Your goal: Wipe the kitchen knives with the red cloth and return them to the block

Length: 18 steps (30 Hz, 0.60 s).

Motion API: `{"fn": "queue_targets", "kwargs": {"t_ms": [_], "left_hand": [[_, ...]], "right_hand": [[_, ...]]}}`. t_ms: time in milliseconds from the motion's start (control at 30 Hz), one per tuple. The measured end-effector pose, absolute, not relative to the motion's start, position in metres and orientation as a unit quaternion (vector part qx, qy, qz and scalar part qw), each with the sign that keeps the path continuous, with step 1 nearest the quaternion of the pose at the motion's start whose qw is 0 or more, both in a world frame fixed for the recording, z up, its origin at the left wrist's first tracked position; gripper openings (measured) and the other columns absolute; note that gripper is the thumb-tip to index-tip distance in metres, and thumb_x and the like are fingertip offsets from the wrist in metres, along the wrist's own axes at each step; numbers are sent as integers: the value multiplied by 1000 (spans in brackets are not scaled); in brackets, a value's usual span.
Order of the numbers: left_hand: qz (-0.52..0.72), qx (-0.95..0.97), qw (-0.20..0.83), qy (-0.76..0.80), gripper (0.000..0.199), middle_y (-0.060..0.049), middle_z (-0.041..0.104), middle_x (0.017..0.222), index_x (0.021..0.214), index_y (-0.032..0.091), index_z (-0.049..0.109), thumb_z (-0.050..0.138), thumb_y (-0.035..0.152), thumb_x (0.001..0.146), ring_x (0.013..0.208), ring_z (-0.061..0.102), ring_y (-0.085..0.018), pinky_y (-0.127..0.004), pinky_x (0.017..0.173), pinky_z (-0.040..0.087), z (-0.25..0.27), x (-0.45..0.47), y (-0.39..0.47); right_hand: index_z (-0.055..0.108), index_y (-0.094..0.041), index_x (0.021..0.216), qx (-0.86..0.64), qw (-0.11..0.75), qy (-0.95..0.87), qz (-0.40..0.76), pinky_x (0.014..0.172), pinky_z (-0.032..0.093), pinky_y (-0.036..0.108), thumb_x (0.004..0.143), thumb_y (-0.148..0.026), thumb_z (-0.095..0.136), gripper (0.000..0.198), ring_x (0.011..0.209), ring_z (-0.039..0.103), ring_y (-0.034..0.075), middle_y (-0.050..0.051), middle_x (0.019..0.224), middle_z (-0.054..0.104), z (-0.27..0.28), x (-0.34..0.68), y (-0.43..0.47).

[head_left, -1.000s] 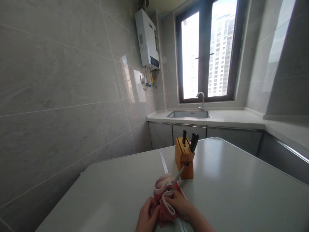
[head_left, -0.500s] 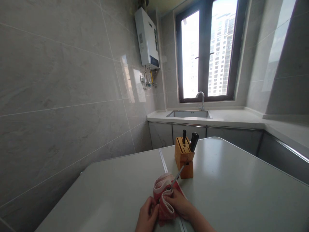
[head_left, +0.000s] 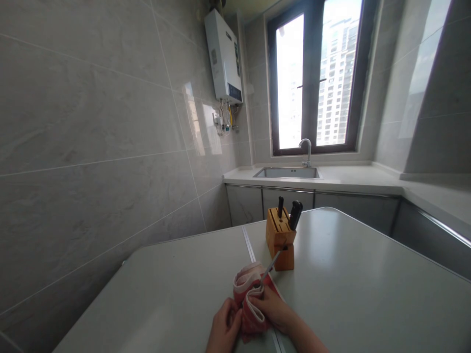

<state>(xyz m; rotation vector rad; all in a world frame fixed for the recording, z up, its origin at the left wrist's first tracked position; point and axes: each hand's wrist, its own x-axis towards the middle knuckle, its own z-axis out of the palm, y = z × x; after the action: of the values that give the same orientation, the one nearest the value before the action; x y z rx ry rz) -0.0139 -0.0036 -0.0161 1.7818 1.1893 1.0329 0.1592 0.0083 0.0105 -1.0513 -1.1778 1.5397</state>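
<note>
A red and pink cloth point(head_left: 253, 318) with pale edges lies bunched and folded near the front of the table. My left hand point(head_left: 225, 323) has its fingers closed on the cloth's lower left side. From the right, my right hand point(head_left: 274, 309) grips the folded cloth between thumb and fingers. Out of the folds a narrow grey metal blade or rod point(head_left: 271, 267) slants up to the right; its lower end is hidden in the cloth. Just behind its tip stands a wooden knife block point(head_left: 280, 240) holding black-handled tools point(head_left: 295, 214).
The pale table point(head_left: 176, 289) has a metal seam point(head_left: 248, 244) running across it, partly under the cloth. Beyond it are a counter with a sink point(head_left: 287, 172) and tap point(head_left: 308, 152). A tiled wall point(head_left: 110, 122) rises on the left.
</note>
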Motion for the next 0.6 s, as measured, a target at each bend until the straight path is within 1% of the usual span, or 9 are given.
{"fn": "queue_targets", "kwargs": {"t_ms": [200,367,600], "left_hand": [[403,694,374,464,29,2,50,66,72,19,47,47,44,85,62,45,-14,-22,59,37,-17,-15,-4],[401,700,364,465,29,2,48,66,71,19,45,45,44,85,63,45,-15,-23,61,38,-17,-14,-2],[395,706,356,468,29,2,48,66,71,19,45,44,44,86,63,45,-15,-23,61,38,-17,-14,-3]], "right_hand": [[62,-16,96,-413,450,-477,632,84,46,40,57,-48,74,52,89,62,25,7,92,68,9,160,8],[60,-17,98,-418,452,-473,631,85,46,39,56,-48,74,54,92,61,25,7,95,68,7,160,8],[59,-15,99,-404,449,-479,637,85,46,37,60,-46,73,52,93,62,24,8,98,68,3,160,11]]}}
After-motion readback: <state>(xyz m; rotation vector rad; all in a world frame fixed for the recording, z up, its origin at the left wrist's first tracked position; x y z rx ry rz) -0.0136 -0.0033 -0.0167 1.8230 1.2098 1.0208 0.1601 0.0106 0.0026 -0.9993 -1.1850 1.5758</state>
